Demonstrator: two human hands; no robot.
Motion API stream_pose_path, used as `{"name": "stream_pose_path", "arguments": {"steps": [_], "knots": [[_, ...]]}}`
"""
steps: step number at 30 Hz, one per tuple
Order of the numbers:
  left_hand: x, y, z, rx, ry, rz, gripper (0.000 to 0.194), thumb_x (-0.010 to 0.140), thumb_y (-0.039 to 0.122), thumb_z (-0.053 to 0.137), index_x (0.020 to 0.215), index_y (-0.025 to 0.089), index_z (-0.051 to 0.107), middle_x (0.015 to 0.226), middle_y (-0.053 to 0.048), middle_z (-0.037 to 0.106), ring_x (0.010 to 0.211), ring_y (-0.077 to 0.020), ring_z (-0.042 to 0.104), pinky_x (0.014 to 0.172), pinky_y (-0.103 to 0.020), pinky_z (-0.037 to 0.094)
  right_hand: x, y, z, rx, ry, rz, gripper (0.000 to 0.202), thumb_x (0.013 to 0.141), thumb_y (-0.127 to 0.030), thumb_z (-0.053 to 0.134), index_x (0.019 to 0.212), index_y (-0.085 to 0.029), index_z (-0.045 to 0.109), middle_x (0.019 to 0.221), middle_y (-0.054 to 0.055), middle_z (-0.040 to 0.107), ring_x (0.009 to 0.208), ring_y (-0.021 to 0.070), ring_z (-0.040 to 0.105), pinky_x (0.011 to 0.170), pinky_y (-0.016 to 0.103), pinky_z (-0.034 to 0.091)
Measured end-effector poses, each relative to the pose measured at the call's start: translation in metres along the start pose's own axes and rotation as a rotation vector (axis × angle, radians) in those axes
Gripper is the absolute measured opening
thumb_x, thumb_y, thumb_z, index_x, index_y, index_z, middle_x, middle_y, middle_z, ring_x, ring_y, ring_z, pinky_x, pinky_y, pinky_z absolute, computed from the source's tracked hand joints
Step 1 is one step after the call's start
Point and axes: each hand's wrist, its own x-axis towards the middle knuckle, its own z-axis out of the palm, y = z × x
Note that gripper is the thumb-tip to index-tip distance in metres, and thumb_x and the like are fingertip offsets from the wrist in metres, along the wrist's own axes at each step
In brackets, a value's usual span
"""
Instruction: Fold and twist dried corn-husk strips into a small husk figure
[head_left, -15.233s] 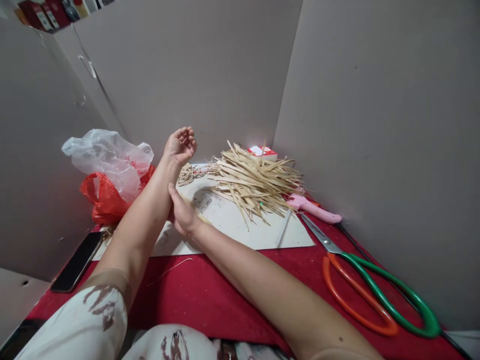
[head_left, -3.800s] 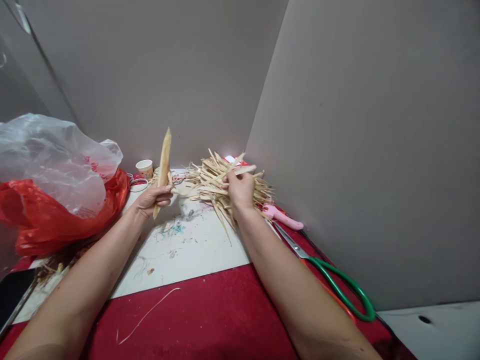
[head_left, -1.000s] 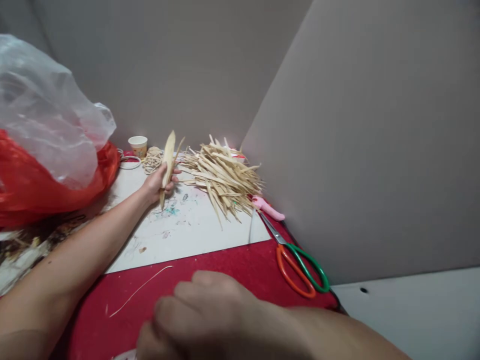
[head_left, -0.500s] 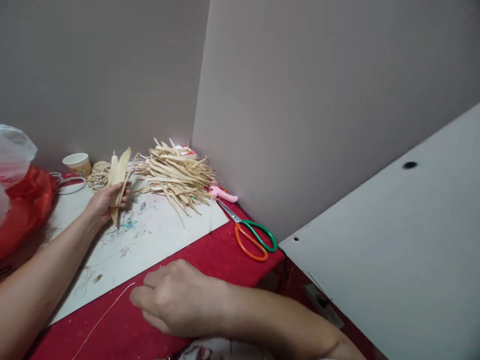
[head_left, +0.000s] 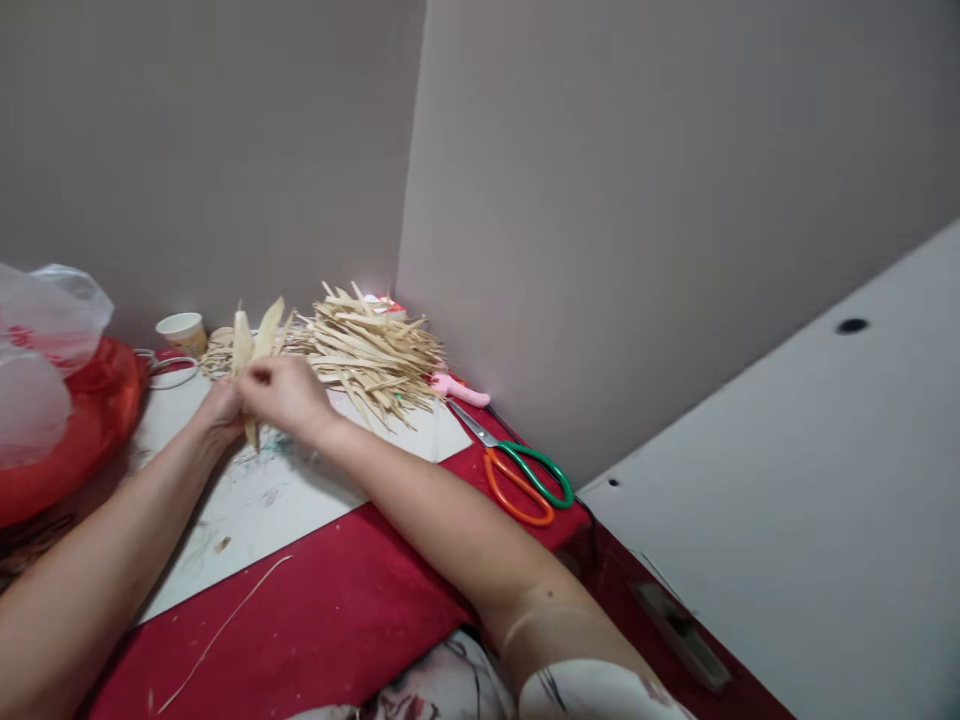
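Observation:
Several pale, dried husk-like leaves (head_left: 265,332) stand up out of my left hand (head_left: 220,405), which is closed around their lower part. A pointed end of the leaves sticks out below the fingers. My right hand (head_left: 285,395) is against the left one, its thumb and fingers pinched together in front of the leaves. What those fingertips grip is hidden. Behind and to the right of my hands lies a big pile of pale dried strips (head_left: 375,350). A thin pale strand (head_left: 225,625) lies on the red cloth near me.
Scissors (head_left: 517,475) with green and orange handles lie right of the white board (head_left: 202,560), near a pink handle (head_left: 461,390). A paper cup (head_left: 182,332), a coiled pale bundle (head_left: 217,350) and red and clear plastic bags (head_left: 97,410) are at left. Grey partitions (head_left: 637,200) rise behind.
My right hand has moved from above the red cloth up and forward to the leaves in my left hand. The view has shifted slightly left.

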Motion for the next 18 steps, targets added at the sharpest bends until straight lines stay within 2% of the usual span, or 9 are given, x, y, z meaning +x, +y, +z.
{"name": "stream_pose_path", "arguments": {"steps": [3, 5, 7, 11, 15, 18], "knots": [[0.002, -0.003, -0.008, -0.020, 0.013, -0.012, 0.021, 0.056, 0.009, 0.072, 0.075, 0.013, 0.064, 0.058, 0.001, 0.064, 0.045, -0.0104, 0.055, 0.042, -0.019, 0.047, 0.043, 0.025, 0.033, 0.470, 0.208, 0.276, 0.010, 0.076, -0.020, 0.055, 0.067, -0.017, 0.058, 0.058, -0.004, 0.056, 0.055, 0.0093, 0.054, 0.051, 0.018, 0.040], [0.002, -0.003, -0.014, -0.064, 0.030, -0.035, 0.024, 0.059, 0.009, 0.072, 0.082, 0.011, 0.065, 0.060, -0.001, 0.066, 0.044, -0.0103, 0.056, 0.040, -0.019, 0.045, 0.055, 0.040, 0.051, 0.678, 0.346, 0.427, 0.003, 0.074, -0.020, 0.057, 0.073, -0.017, 0.057, 0.058, -0.006, 0.055, 0.048, 0.0068, 0.050, 0.045, 0.016, 0.037], [0.003, -0.002, -0.017, -0.107, 0.059, -0.030, 0.023, 0.063, 0.008, 0.071, 0.085, 0.010, 0.065, 0.062, -0.003, 0.067, 0.044, -0.0099, 0.056, 0.040, -0.018, 0.045, 0.058, 0.053, 0.064, 0.776, 0.428, 0.496, 0.009, 0.072, -0.024, 0.060, 0.075, -0.017, 0.056, 0.058, -0.006, 0.054, 0.044, 0.0061, 0.046, 0.040, 0.016, 0.032], [0.005, -0.001, -0.022, -0.161, 0.113, -0.055, 0.016, 0.068, 0.007, 0.068, 0.084, 0.010, 0.066, 0.061, -0.003, 0.067, 0.043, -0.0108, 0.056, 0.040, -0.020, 0.045, 0.050, 0.076, 0.077, 0.852, 0.391, 0.459, 0.019, 0.069, -0.035, 0.063, 0.074, -0.017, 0.058, 0.063, -0.005, 0.056, 0.046, 0.0055, 0.045, 0.037, 0.015, 0.031], [0.003, -0.004, -0.022, -0.162, 0.062, -0.064, 0.017, 0.066, 0.005, 0.069, 0.082, 0.009, 0.067, 0.060, -0.004, 0.068, 0.045, -0.0117, 0.058, 0.045, -0.022, 0.047, 0.046, 0.086, 0.074, 0.841, 0.354, 0.428, 0.028, 0.064, -0.042, 0.067, 0.076, -0.017, 0.062, 0.064, -0.004, 0.056, 0.051, 0.0068, 0.047, 0.038, 0.016, 0.034], [0.001, -0.005, -0.020, -0.159, 0.015, -0.055, 0.019, 0.063, 0.004, 0.070, 0.081, 0.007, 0.068, 0.064, -0.007, 0.070, 0.052, -0.0146, 0.062, 0.053, -0.025, 0.051, 0.047, 0.088, 0.070, 0.836, 0.324, 0.428, 0.027, 0.060, -0.037, 0.070, 0.075, -0.016, 0.063, 0.062, -0.005, 0.056, 0.051, 0.0074, 0.048, 0.038, 0.017, 0.035]]}}
